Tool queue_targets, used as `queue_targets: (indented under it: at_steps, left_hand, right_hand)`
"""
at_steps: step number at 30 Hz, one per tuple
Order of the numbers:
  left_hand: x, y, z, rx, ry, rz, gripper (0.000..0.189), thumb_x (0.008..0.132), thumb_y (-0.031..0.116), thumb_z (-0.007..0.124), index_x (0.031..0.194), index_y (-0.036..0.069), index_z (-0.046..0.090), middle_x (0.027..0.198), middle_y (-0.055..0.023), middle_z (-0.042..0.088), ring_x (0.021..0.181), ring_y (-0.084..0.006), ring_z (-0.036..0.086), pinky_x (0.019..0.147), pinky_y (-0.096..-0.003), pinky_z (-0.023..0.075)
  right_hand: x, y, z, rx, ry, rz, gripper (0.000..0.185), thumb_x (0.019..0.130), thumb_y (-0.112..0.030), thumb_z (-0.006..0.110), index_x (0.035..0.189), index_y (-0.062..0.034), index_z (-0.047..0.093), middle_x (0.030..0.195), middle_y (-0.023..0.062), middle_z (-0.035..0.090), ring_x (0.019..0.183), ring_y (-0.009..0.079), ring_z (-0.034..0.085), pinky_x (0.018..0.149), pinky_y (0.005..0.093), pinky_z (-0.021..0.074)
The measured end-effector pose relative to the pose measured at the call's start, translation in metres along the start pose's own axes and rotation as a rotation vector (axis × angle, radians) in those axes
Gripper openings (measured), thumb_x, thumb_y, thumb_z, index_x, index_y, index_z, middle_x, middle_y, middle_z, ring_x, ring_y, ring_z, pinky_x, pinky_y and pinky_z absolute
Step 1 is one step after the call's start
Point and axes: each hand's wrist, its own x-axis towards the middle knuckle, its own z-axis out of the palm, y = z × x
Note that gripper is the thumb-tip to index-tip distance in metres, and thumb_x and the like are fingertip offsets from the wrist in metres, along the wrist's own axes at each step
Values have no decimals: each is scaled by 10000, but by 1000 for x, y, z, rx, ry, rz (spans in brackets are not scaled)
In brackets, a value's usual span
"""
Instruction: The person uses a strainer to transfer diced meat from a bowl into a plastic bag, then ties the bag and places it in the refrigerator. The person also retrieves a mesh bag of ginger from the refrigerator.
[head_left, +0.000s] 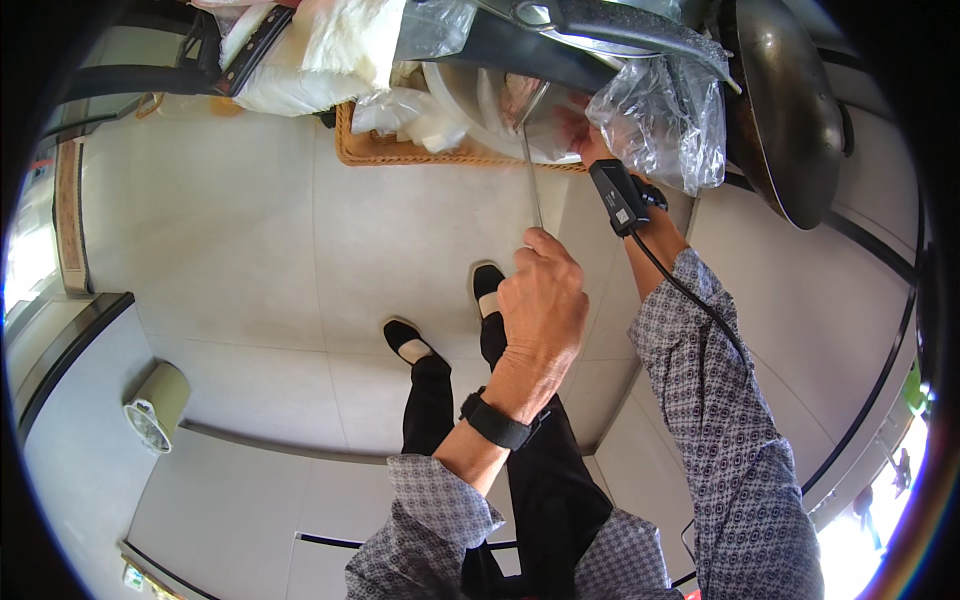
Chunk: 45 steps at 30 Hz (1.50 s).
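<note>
My left hand (544, 292) is closed around the lower end of a long, slim metal utensil (532, 176). Its far end reaches over a white bowl (487, 135), beside a pinkish item (517, 97) that I cannot identify. Blurred, my right hand (581, 135) is at the bowl's right side, its fingers partly hidden by a crumpled clear plastic bag (660, 124). Whether it grips anything cannot be made out. The bowl sits within or behind a wicker basket (457, 159), where a crumpled plastic bag (412, 120) also lies.
A dark metal wok (787, 112) stands tilted at the upper right. Above the bowl extends a black pan handle (630, 26). White plastic packaging (322, 60) hangs at the upper left. A greenish waste bin (169, 397) is low on the left; a black cable (690, 300) runs along my right forearm.
</note>
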Motion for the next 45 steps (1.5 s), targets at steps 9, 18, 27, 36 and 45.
queue_targets:
  at_steps: [9, 18, 27, 36, 45]
  left_hand:
    - [4, -18, 22, 214, 85, 80, 518, 766, -25, 607, 1217, -167, 394, 821, -199, 581, 556, -327, 644, 488, -387, 522]
    - [9, -35, 21, 252, 89, 151, 504, 782, -26, 603, 1233, -160, 423, 776, -165, 566, 534, -277, 628, 466, -349, 504]
    - [3, -47, 16, 273, 164, 215, 531, 769, -40, 582, 1265, -134, 414, 789, -175, 569, 543, -305, 626, 455, -380, 477]
    - [-4, -56, 3, 283, 132, 232, 553, 767, -31, 584, 1287, -138, 429, 797, -163, 559, 560, -293, 610, 461, -382, 468]
    - [-23, -71, -19, 355, 175, 314, 532, 796, -40, 575, 1308, -103, 445, 770, -128, 539, 542, -238, 587, 414, -340, 431]
  right_hand:
    - [-5, 5, -11, -12, -8, -6, 227, 878, -177, 649, 1014, 4, 653, 892, 120, 651, 758, 209, 594, 619, 370, 462]
    - [-13, 6, -24, -15, -6, -7, 231, 876, -174, 652, 1019, 7, 651, 903, 124, 653, 770, 217, 595, 636, 378, 464]
    - [-19, 9, -34, -25, -2, -2, 235, 874, -172, 655, 1023, 10, 649, 914, 128, 655, 782, 225, 596, 652, 385, 466]
    - [-28, 9, -44, -35, -1, 6, 239, 872, -169, 658, 1027, 13, 647, 925, 132, 657, 794, 233, 597, 669, 393, 467]
    - [-39, 8, -58, -50, -3, 20, 244, 870, -167, 662, 1031, 16, 644, 937, 136, 660, 806, 241, 599, 686, 401, 469]
